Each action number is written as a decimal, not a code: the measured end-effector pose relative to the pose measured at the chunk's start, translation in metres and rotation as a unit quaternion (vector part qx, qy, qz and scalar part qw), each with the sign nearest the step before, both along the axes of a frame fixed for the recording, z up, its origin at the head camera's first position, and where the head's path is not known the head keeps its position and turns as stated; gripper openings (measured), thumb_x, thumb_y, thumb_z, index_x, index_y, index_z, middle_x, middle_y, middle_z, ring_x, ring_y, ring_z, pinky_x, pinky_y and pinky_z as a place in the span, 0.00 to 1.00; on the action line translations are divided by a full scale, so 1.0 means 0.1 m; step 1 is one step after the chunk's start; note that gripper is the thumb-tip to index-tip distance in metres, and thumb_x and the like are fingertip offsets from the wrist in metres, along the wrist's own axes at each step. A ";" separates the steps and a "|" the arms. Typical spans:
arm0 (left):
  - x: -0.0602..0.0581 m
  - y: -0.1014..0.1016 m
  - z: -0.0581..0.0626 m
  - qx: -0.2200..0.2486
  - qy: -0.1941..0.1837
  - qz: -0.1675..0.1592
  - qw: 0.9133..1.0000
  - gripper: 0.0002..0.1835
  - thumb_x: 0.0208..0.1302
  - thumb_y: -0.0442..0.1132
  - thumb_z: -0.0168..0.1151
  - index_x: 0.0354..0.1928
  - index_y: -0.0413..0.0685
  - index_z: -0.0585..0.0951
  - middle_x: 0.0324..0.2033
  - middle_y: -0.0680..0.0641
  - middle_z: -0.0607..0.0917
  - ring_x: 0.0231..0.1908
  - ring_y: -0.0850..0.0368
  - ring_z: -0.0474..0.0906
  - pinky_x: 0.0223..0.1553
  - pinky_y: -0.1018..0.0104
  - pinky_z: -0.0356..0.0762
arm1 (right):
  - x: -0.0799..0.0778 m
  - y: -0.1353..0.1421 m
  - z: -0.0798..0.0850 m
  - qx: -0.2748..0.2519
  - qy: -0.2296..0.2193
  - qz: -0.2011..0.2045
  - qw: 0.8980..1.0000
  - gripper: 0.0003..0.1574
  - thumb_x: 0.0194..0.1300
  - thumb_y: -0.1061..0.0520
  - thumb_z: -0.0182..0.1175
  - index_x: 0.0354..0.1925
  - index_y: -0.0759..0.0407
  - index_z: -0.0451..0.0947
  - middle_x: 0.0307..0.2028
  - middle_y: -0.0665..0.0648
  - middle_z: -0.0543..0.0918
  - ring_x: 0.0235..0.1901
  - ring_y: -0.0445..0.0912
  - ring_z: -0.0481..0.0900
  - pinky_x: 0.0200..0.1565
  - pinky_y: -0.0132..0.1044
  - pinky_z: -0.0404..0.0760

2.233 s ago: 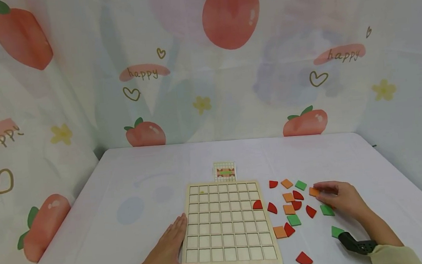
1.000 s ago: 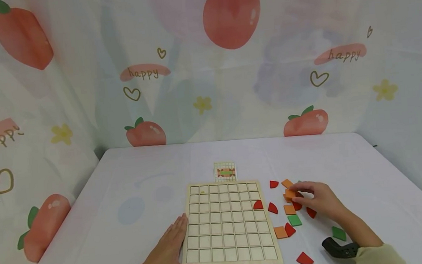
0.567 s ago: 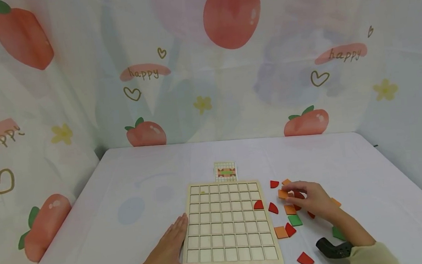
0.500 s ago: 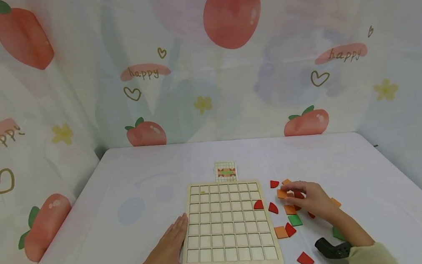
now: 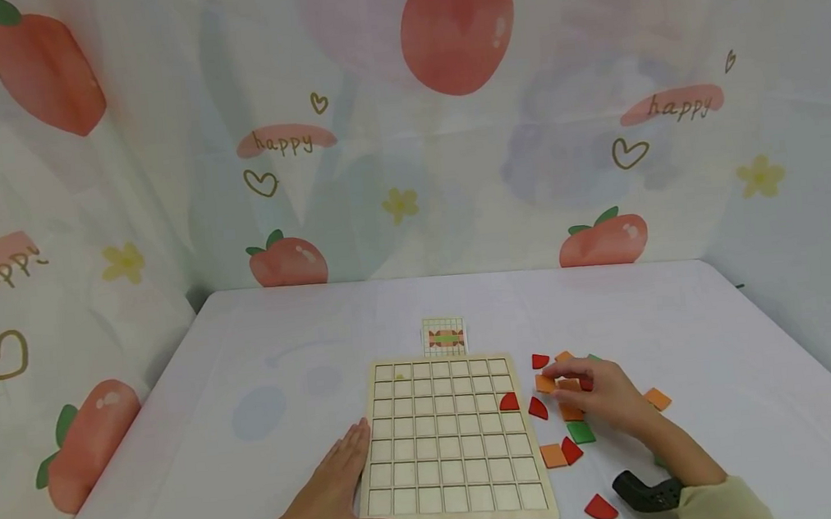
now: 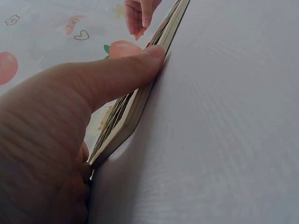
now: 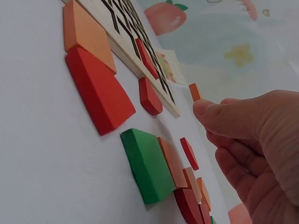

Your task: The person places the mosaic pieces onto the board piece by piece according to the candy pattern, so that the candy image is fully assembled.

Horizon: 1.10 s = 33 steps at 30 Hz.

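My left hand (image 5: 324, 490) lies along the left side and near corner of a wooden grid board (image 5: 456, 515), fingers straight. In the left wrist view its thumb (image 6: 126, 70) touches the board's edge. One red quarter-circle tile (image 5: 509, 402) sits in a cell at the board's right side. Between thumb and fingertips, my right hand (image 5: 609, 395) pinches an orange square tile (image 5: 545, 383), just right of the board. The right wrist view shows this orange tile (image 7: 195, 92) raised above the table. The right hand partly covers the loose tiles beneath it.
Loose tiles lie right of the board, among them a green square (image 5: 581, 432), a red quarter-circle (image 5: 601, 508) and an orange square (image 5: 657, 399). A card (image 5: 444, 338) with a coloured grid pattern touches the board's far edge. A patterned curtain (image 5: 452, 166) stands behind the table.
The right hand has moved left, carrying the orange square tile from the far side of the loose tiles toward the board. An orange tile at the right has come into view. The left hand stays put.
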<state>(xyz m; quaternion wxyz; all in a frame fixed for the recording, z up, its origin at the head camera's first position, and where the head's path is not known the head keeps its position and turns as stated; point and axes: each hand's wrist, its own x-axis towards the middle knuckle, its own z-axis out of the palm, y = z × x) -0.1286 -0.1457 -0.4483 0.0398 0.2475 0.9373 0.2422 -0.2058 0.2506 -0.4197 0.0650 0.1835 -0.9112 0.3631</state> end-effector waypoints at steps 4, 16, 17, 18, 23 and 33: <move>0.00 0.00 0.01 0.001 -0.004 0.001 1.000 0.64 0.43 0.75 0.56 0.70 0.35 0.47 0.70 0.41 0.48 0.68 0.48 0.41 0.65 0.50 0.46 | 0.00 -0.04 -0.01 0.006 0.013 0.007 1.000 0.18 0.52 0.61 0.68 0.44 0.59 0.81 0.39 0.51 0.83 0.42 0.51 0.77 0.42 0.45 0.80; 0.00 0.00 0.00 0.001 -0.006 0.003 1.000 0.64 0.42 0.76 0.56 0.70 0.36 0.47 0.70 0.42 0.47 0.69 0.49 0.41 0.65 0.50 0.46 | 0.01 -0.14 -0.04 -0.013 -0.036 0.023 0.999 0.18 0.54 0.64 0.66 0.46 0.60 0.81 0.43 0.54 0.82 0.45 0.52 0.76 0.46 0.49 0.77; 0.00 0.00 0.01 0.002 -0.006 0.003 1.000 0.64 0.42 0.76 0.56 0.70 0.36 0.47 0.70 0.42 0.47 0.68 0.49 0.41 0.65 0.50 0.46 | 0.01 -0.15 -0.04 -0.013 -0.038 0.021 0.999 0.18 0.54 0.64 0.66 0.45 0.60 0.81 0.43 0.54 0.82 0.46 0.52 0.77 0.46 0.49 0.77; 0.00 0.00 0.01 0.003 -0.006 0.002 1.000 0.64 0.42 0.76 0.56 0.70 0.36 0.47 0.70 0.42 0.47 0.68 0.49 0.41 0.65 0.50 0.46 | 0.01 -0.16 -0.04 -0.013 -0.040 0.019 0.999 0.17 0.54 0.63 0.66 0.45 0.59 0.81 0.43 0.54 0.82 0.46 0.52 0.77 0.46 0.50 0.77; 0.00 0.00 0.01 0.007 -0.008 0.003 1.000 0.64 0.42 0.75 0.57 0.70 0.36 0.47 0.70 0.42 0.48 0.68 0.49 0.41 0.65 0.50 0.46 | 0.03 -0.23 -0.06 -0.024 -0.048 0.026 0.998 0.16 0.53 0.59 0.68 0.43 0.57 0.82 0.41 0.51 0.83 0.46 0.51 0.77 0.46 0.49 0.77; 0.00 0.00 0.01 0.008 -0.013 0.001 1.000 0.64 0.43 0.75 0.57 0.70 0.36 0.46 0.70 0.42 0.47 0.69 0.49 0.40 0.65 0.49 0.45 | 0.06 -0.30 -0.09 -0.025 -0.032 0.073 0.997 0.17 0.53 0.59 0.68 0.44 0.57 0.82 0.41 0.49 0.82 0.45 0.48 0.77 0.45 0.44 0.78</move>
